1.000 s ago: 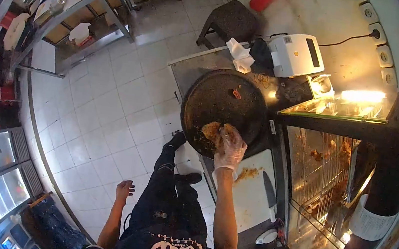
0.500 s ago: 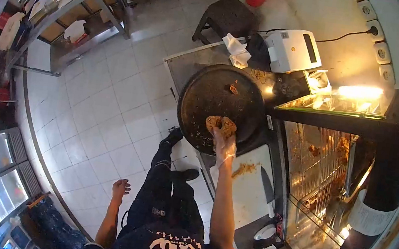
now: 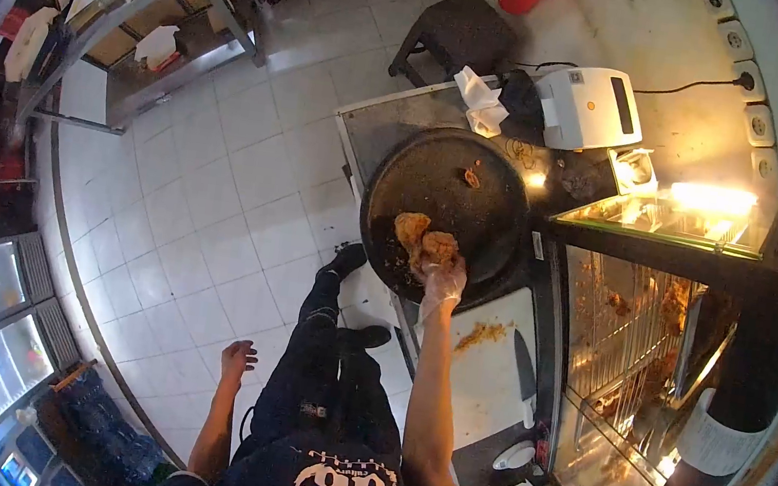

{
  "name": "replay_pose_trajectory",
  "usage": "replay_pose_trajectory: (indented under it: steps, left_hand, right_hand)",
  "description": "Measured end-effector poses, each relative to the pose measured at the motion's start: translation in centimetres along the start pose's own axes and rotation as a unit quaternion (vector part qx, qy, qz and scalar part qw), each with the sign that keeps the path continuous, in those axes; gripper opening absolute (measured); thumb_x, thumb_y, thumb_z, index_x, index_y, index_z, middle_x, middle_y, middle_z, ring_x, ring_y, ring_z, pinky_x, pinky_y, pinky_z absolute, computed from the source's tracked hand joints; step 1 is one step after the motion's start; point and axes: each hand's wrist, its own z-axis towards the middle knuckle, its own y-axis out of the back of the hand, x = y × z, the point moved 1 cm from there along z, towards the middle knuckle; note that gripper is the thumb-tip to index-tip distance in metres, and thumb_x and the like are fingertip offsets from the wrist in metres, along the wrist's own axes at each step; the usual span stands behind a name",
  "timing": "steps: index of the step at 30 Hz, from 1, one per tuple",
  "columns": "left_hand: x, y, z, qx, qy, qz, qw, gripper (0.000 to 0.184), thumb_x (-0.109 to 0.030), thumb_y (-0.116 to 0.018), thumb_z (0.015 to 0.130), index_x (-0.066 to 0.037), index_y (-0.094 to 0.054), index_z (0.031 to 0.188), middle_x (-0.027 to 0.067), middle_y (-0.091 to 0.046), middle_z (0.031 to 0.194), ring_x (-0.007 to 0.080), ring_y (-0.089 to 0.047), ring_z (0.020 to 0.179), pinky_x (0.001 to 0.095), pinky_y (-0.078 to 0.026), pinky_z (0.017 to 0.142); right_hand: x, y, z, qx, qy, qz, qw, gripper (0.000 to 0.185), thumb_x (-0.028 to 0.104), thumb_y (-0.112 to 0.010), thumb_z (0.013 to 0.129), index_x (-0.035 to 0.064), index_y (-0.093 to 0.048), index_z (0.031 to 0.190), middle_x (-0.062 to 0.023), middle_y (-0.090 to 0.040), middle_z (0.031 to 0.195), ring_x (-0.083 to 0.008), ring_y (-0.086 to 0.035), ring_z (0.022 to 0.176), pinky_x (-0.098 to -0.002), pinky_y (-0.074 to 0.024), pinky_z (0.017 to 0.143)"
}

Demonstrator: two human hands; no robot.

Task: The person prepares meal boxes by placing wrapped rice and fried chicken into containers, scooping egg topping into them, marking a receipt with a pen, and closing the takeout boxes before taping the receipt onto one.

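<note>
My right hand [image 3: 444, 280], in a clear plastic glove, is closed on a piece of fried chicken [image 3: 438, 249] at the near side of a round black pan [image 3: 492, 207]. Another browned piece [image 3: 410, 229] touches it on the left. A small scrap [image 3: 471, 177] lies farther back in the pan. My left hand [image 3: 238, 357], bare, hangs over the floor to the left with its fingers loosely bent and apart, holding nothing.
Right of my arm a white cutting board [image 3: 485, 384] bears crumbs [image 3: 482, 335] and a knife [image 3: 524, 367]. A lit glass cabinet [image 3: 624, 358] stands farther right. Behind the pan are a white device [image 3: 588, 109], crumpled paper [image 3: 480, 104] and a dark stool [image 3: 461, 31].
My right hand has shifted slightly within the pan, and the left chicken piece now shows more fully beside the held one. The whole view has shifted slightly. My left hand stays low on the left.
</note>
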Motion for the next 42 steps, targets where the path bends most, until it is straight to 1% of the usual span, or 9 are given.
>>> replay_pose_trajectory:
  steps: [2, 4, 6, 16, 21, 32, 35, 41, 42]
  left_hand:
    - [0.3, -0.3, -0.3, -0.001, -0.002, -0.003, 1.0, 0.032, -0.032, -0.065, 0.095, -0.004, -0.066, 0.111, 0.0081, -0.07, 0.086, 0.0155, -0.066, 0.065, 0.0286, -0.05, 0.053]
    - [0.2, -0.4, -0.7, -0.011, -0.005, 0.003, 1.0, 0.033, -0.032, -0.063, 0.095, -0.003, -0.066, 0.112, 0.0085, -0.07, 0.087, 0.016, -0.066, 0.066, 0.0287, -0.05, 0.053]
    - [0.9, -0.1, -0.5, -0.007, -0.003, 0.009, 1.0, 0.033, -0.031, -0.063, 0.095, -0.003, -0.066, 0.113, 0.0087, -0.07, 0.087, 0.0162, -0.067, 0.066, 0.0288, -0.05, 0.054]
    - [0.4, -0.4, -0.5, -0.01, 0.001, 0.011, 1.0, 0.035, -0.033, -0.065, 0.094, -0.004, -0.067, 0.112, 0.0089, -0.07, 0.087, 0.0169, -0.067, 0.067, 0.0294, -0.05, 0.054]
    - [0.7, -0.1, -0.7, -0.004, -0.008, 0.001, 1.0, 0.033, -0.034, -0.064, 0.095, -0.004, -0.067, 0.11, 0.0077, -0.07, 0.086, 0.0161, -0.066, 0.065, 0.0286, -0.05, 0.054]
    - [0.3, 1.0, -0.5, -0.011, -0.011, 0.007, 1.0, 0.031, -0.033, -0.066, 0.095, -0.005, -0.067, 0.109, 0.0083, -0.07, 0.085, 0.0158, -0.066, 0.063, 0.0285, -0.049, 0.051]
    - [0.2, 1.6, -0.5, -0.036, -0.013, 0.0, 0.999, 0.027, -0.029, -0.063, 0.096, -0.005, -0.067, 0.109, 0.0091, -0.07, 0.086, 0.0162, -0.066, 0.063, 0.0289, -0.05, 0.052]
    - [1.2, 1.0, -0.4, -0.026, 0.011, 0.011, 1.0, 0.032, -0.032, -0.06, 0.097, -0.005, -0.066, 0.112, 0.009, -0.07, 0.089, 0.0156, -0.065, 0.067, 0.0287, -0.051, 0.056]
    - [1.2, 0.7, -0.5, -0.009, 0.005, 0.021, 1.0, 0.033, -0.032, -0.06, 0.097, -0.004, -0.066, 0.113, 0.009, -0.07, 0.09, 0.0156, -0.066, 0.067, 0.0287, -0.051, 0.056]
  right_hand:
    - [1.3, -0.1, -1.7, -0.142, 0.213, -0.419, 0.871, 0.043, 0.016, -0.07, 0.088, 0.0007, -0.054, 0.125, -0.0146, -0.068, 0.11, -0.0306, -0.068, 0.097, -0.0416, -0.0558, 0.086]
    - [-3.5, 3.5, 2.7, -0.085, 0.244, -0.21, 0.943, 0.054, 0.021, -0.079, 0.082, 0.0033, -0.054, 0.127, -0.0122, -0.066, 0.117, -0.0291, -0.064, 0.109, -0.0387, -0.0541, 0.09]
    - [-0.4, 1.6, 0.3, -0.173, 0.225, -0.577, 0.766, 0.067, 0.02, -0.084, 0.077, 0.0059, -0.049, 0.133, -0.0132, -0.062, 0.123, -0.03, -0.059, 0.117, -0.0384, -0.0529, 0.092]
    - [5.4, -1.1, -4.4, -0.174, 0.208, -0.6, 0.752, 0.089, 0.02, -0.076, 0.083, 0.0108, -0.026, 0.156, -0.0234, -0.055, 0.126, -0.0438, -0.056, 0.112, -0.0468, -0.0485, 0.096]
    - [3.8, 2.1, -4.8, -0.119, 0.403, -0.696, 0.582, 0.072, 0.024, -0.07, 0.088, 0.0051, -0.04, 0.151, -0.027, -0.054, 0.129, -0.044, -0.052, 0.117, -0.0489, -0.0444, 0.099]
    - [7.5, 8.8, 7.6, -0.12, 0.169, -0.626, 0.752, 0.078, 0.027, -0.077, 0.081, -0.0037, -0.043, 0.144, -0.02, -0.072, 0.106, -0.0333, -0.07, 0.1, -0.041, -0.0566, 0.088]
    - [8.8, 9.2, 2.3, 0.111, 0.143, -0.08, 0.98, 0.066, 0.015, -0.078, 0.078, -0.0036, -0.051, 0.136, -0.0139, -0.071, 0.099, -0.0256, -0.07, 0.089, -0.0372, -0.0573, 0.075]
    - [15.7, 4.0, -5.6, 0.123, 0.146, -0.171, 0.967, 0.077, -0.002, -0.069, 0.076, 0.0124, -0.047, 0.148, -0.0129, -0.07, 0.101, -0.0249, -0.072, 0.087, -0.04, -0.0585, 0.066]
    - [17.3, 2.8, -5.3, 0.122, 0.377, -0.347, 0.85, 0.081, -0.003, -0.068, 0.074, 0.0171, -0.046, 0.149, -0.0145, -0.07, 0.104, -0.0284, -0.072, 0.087, -0.0424, -0.0578, 0.066]
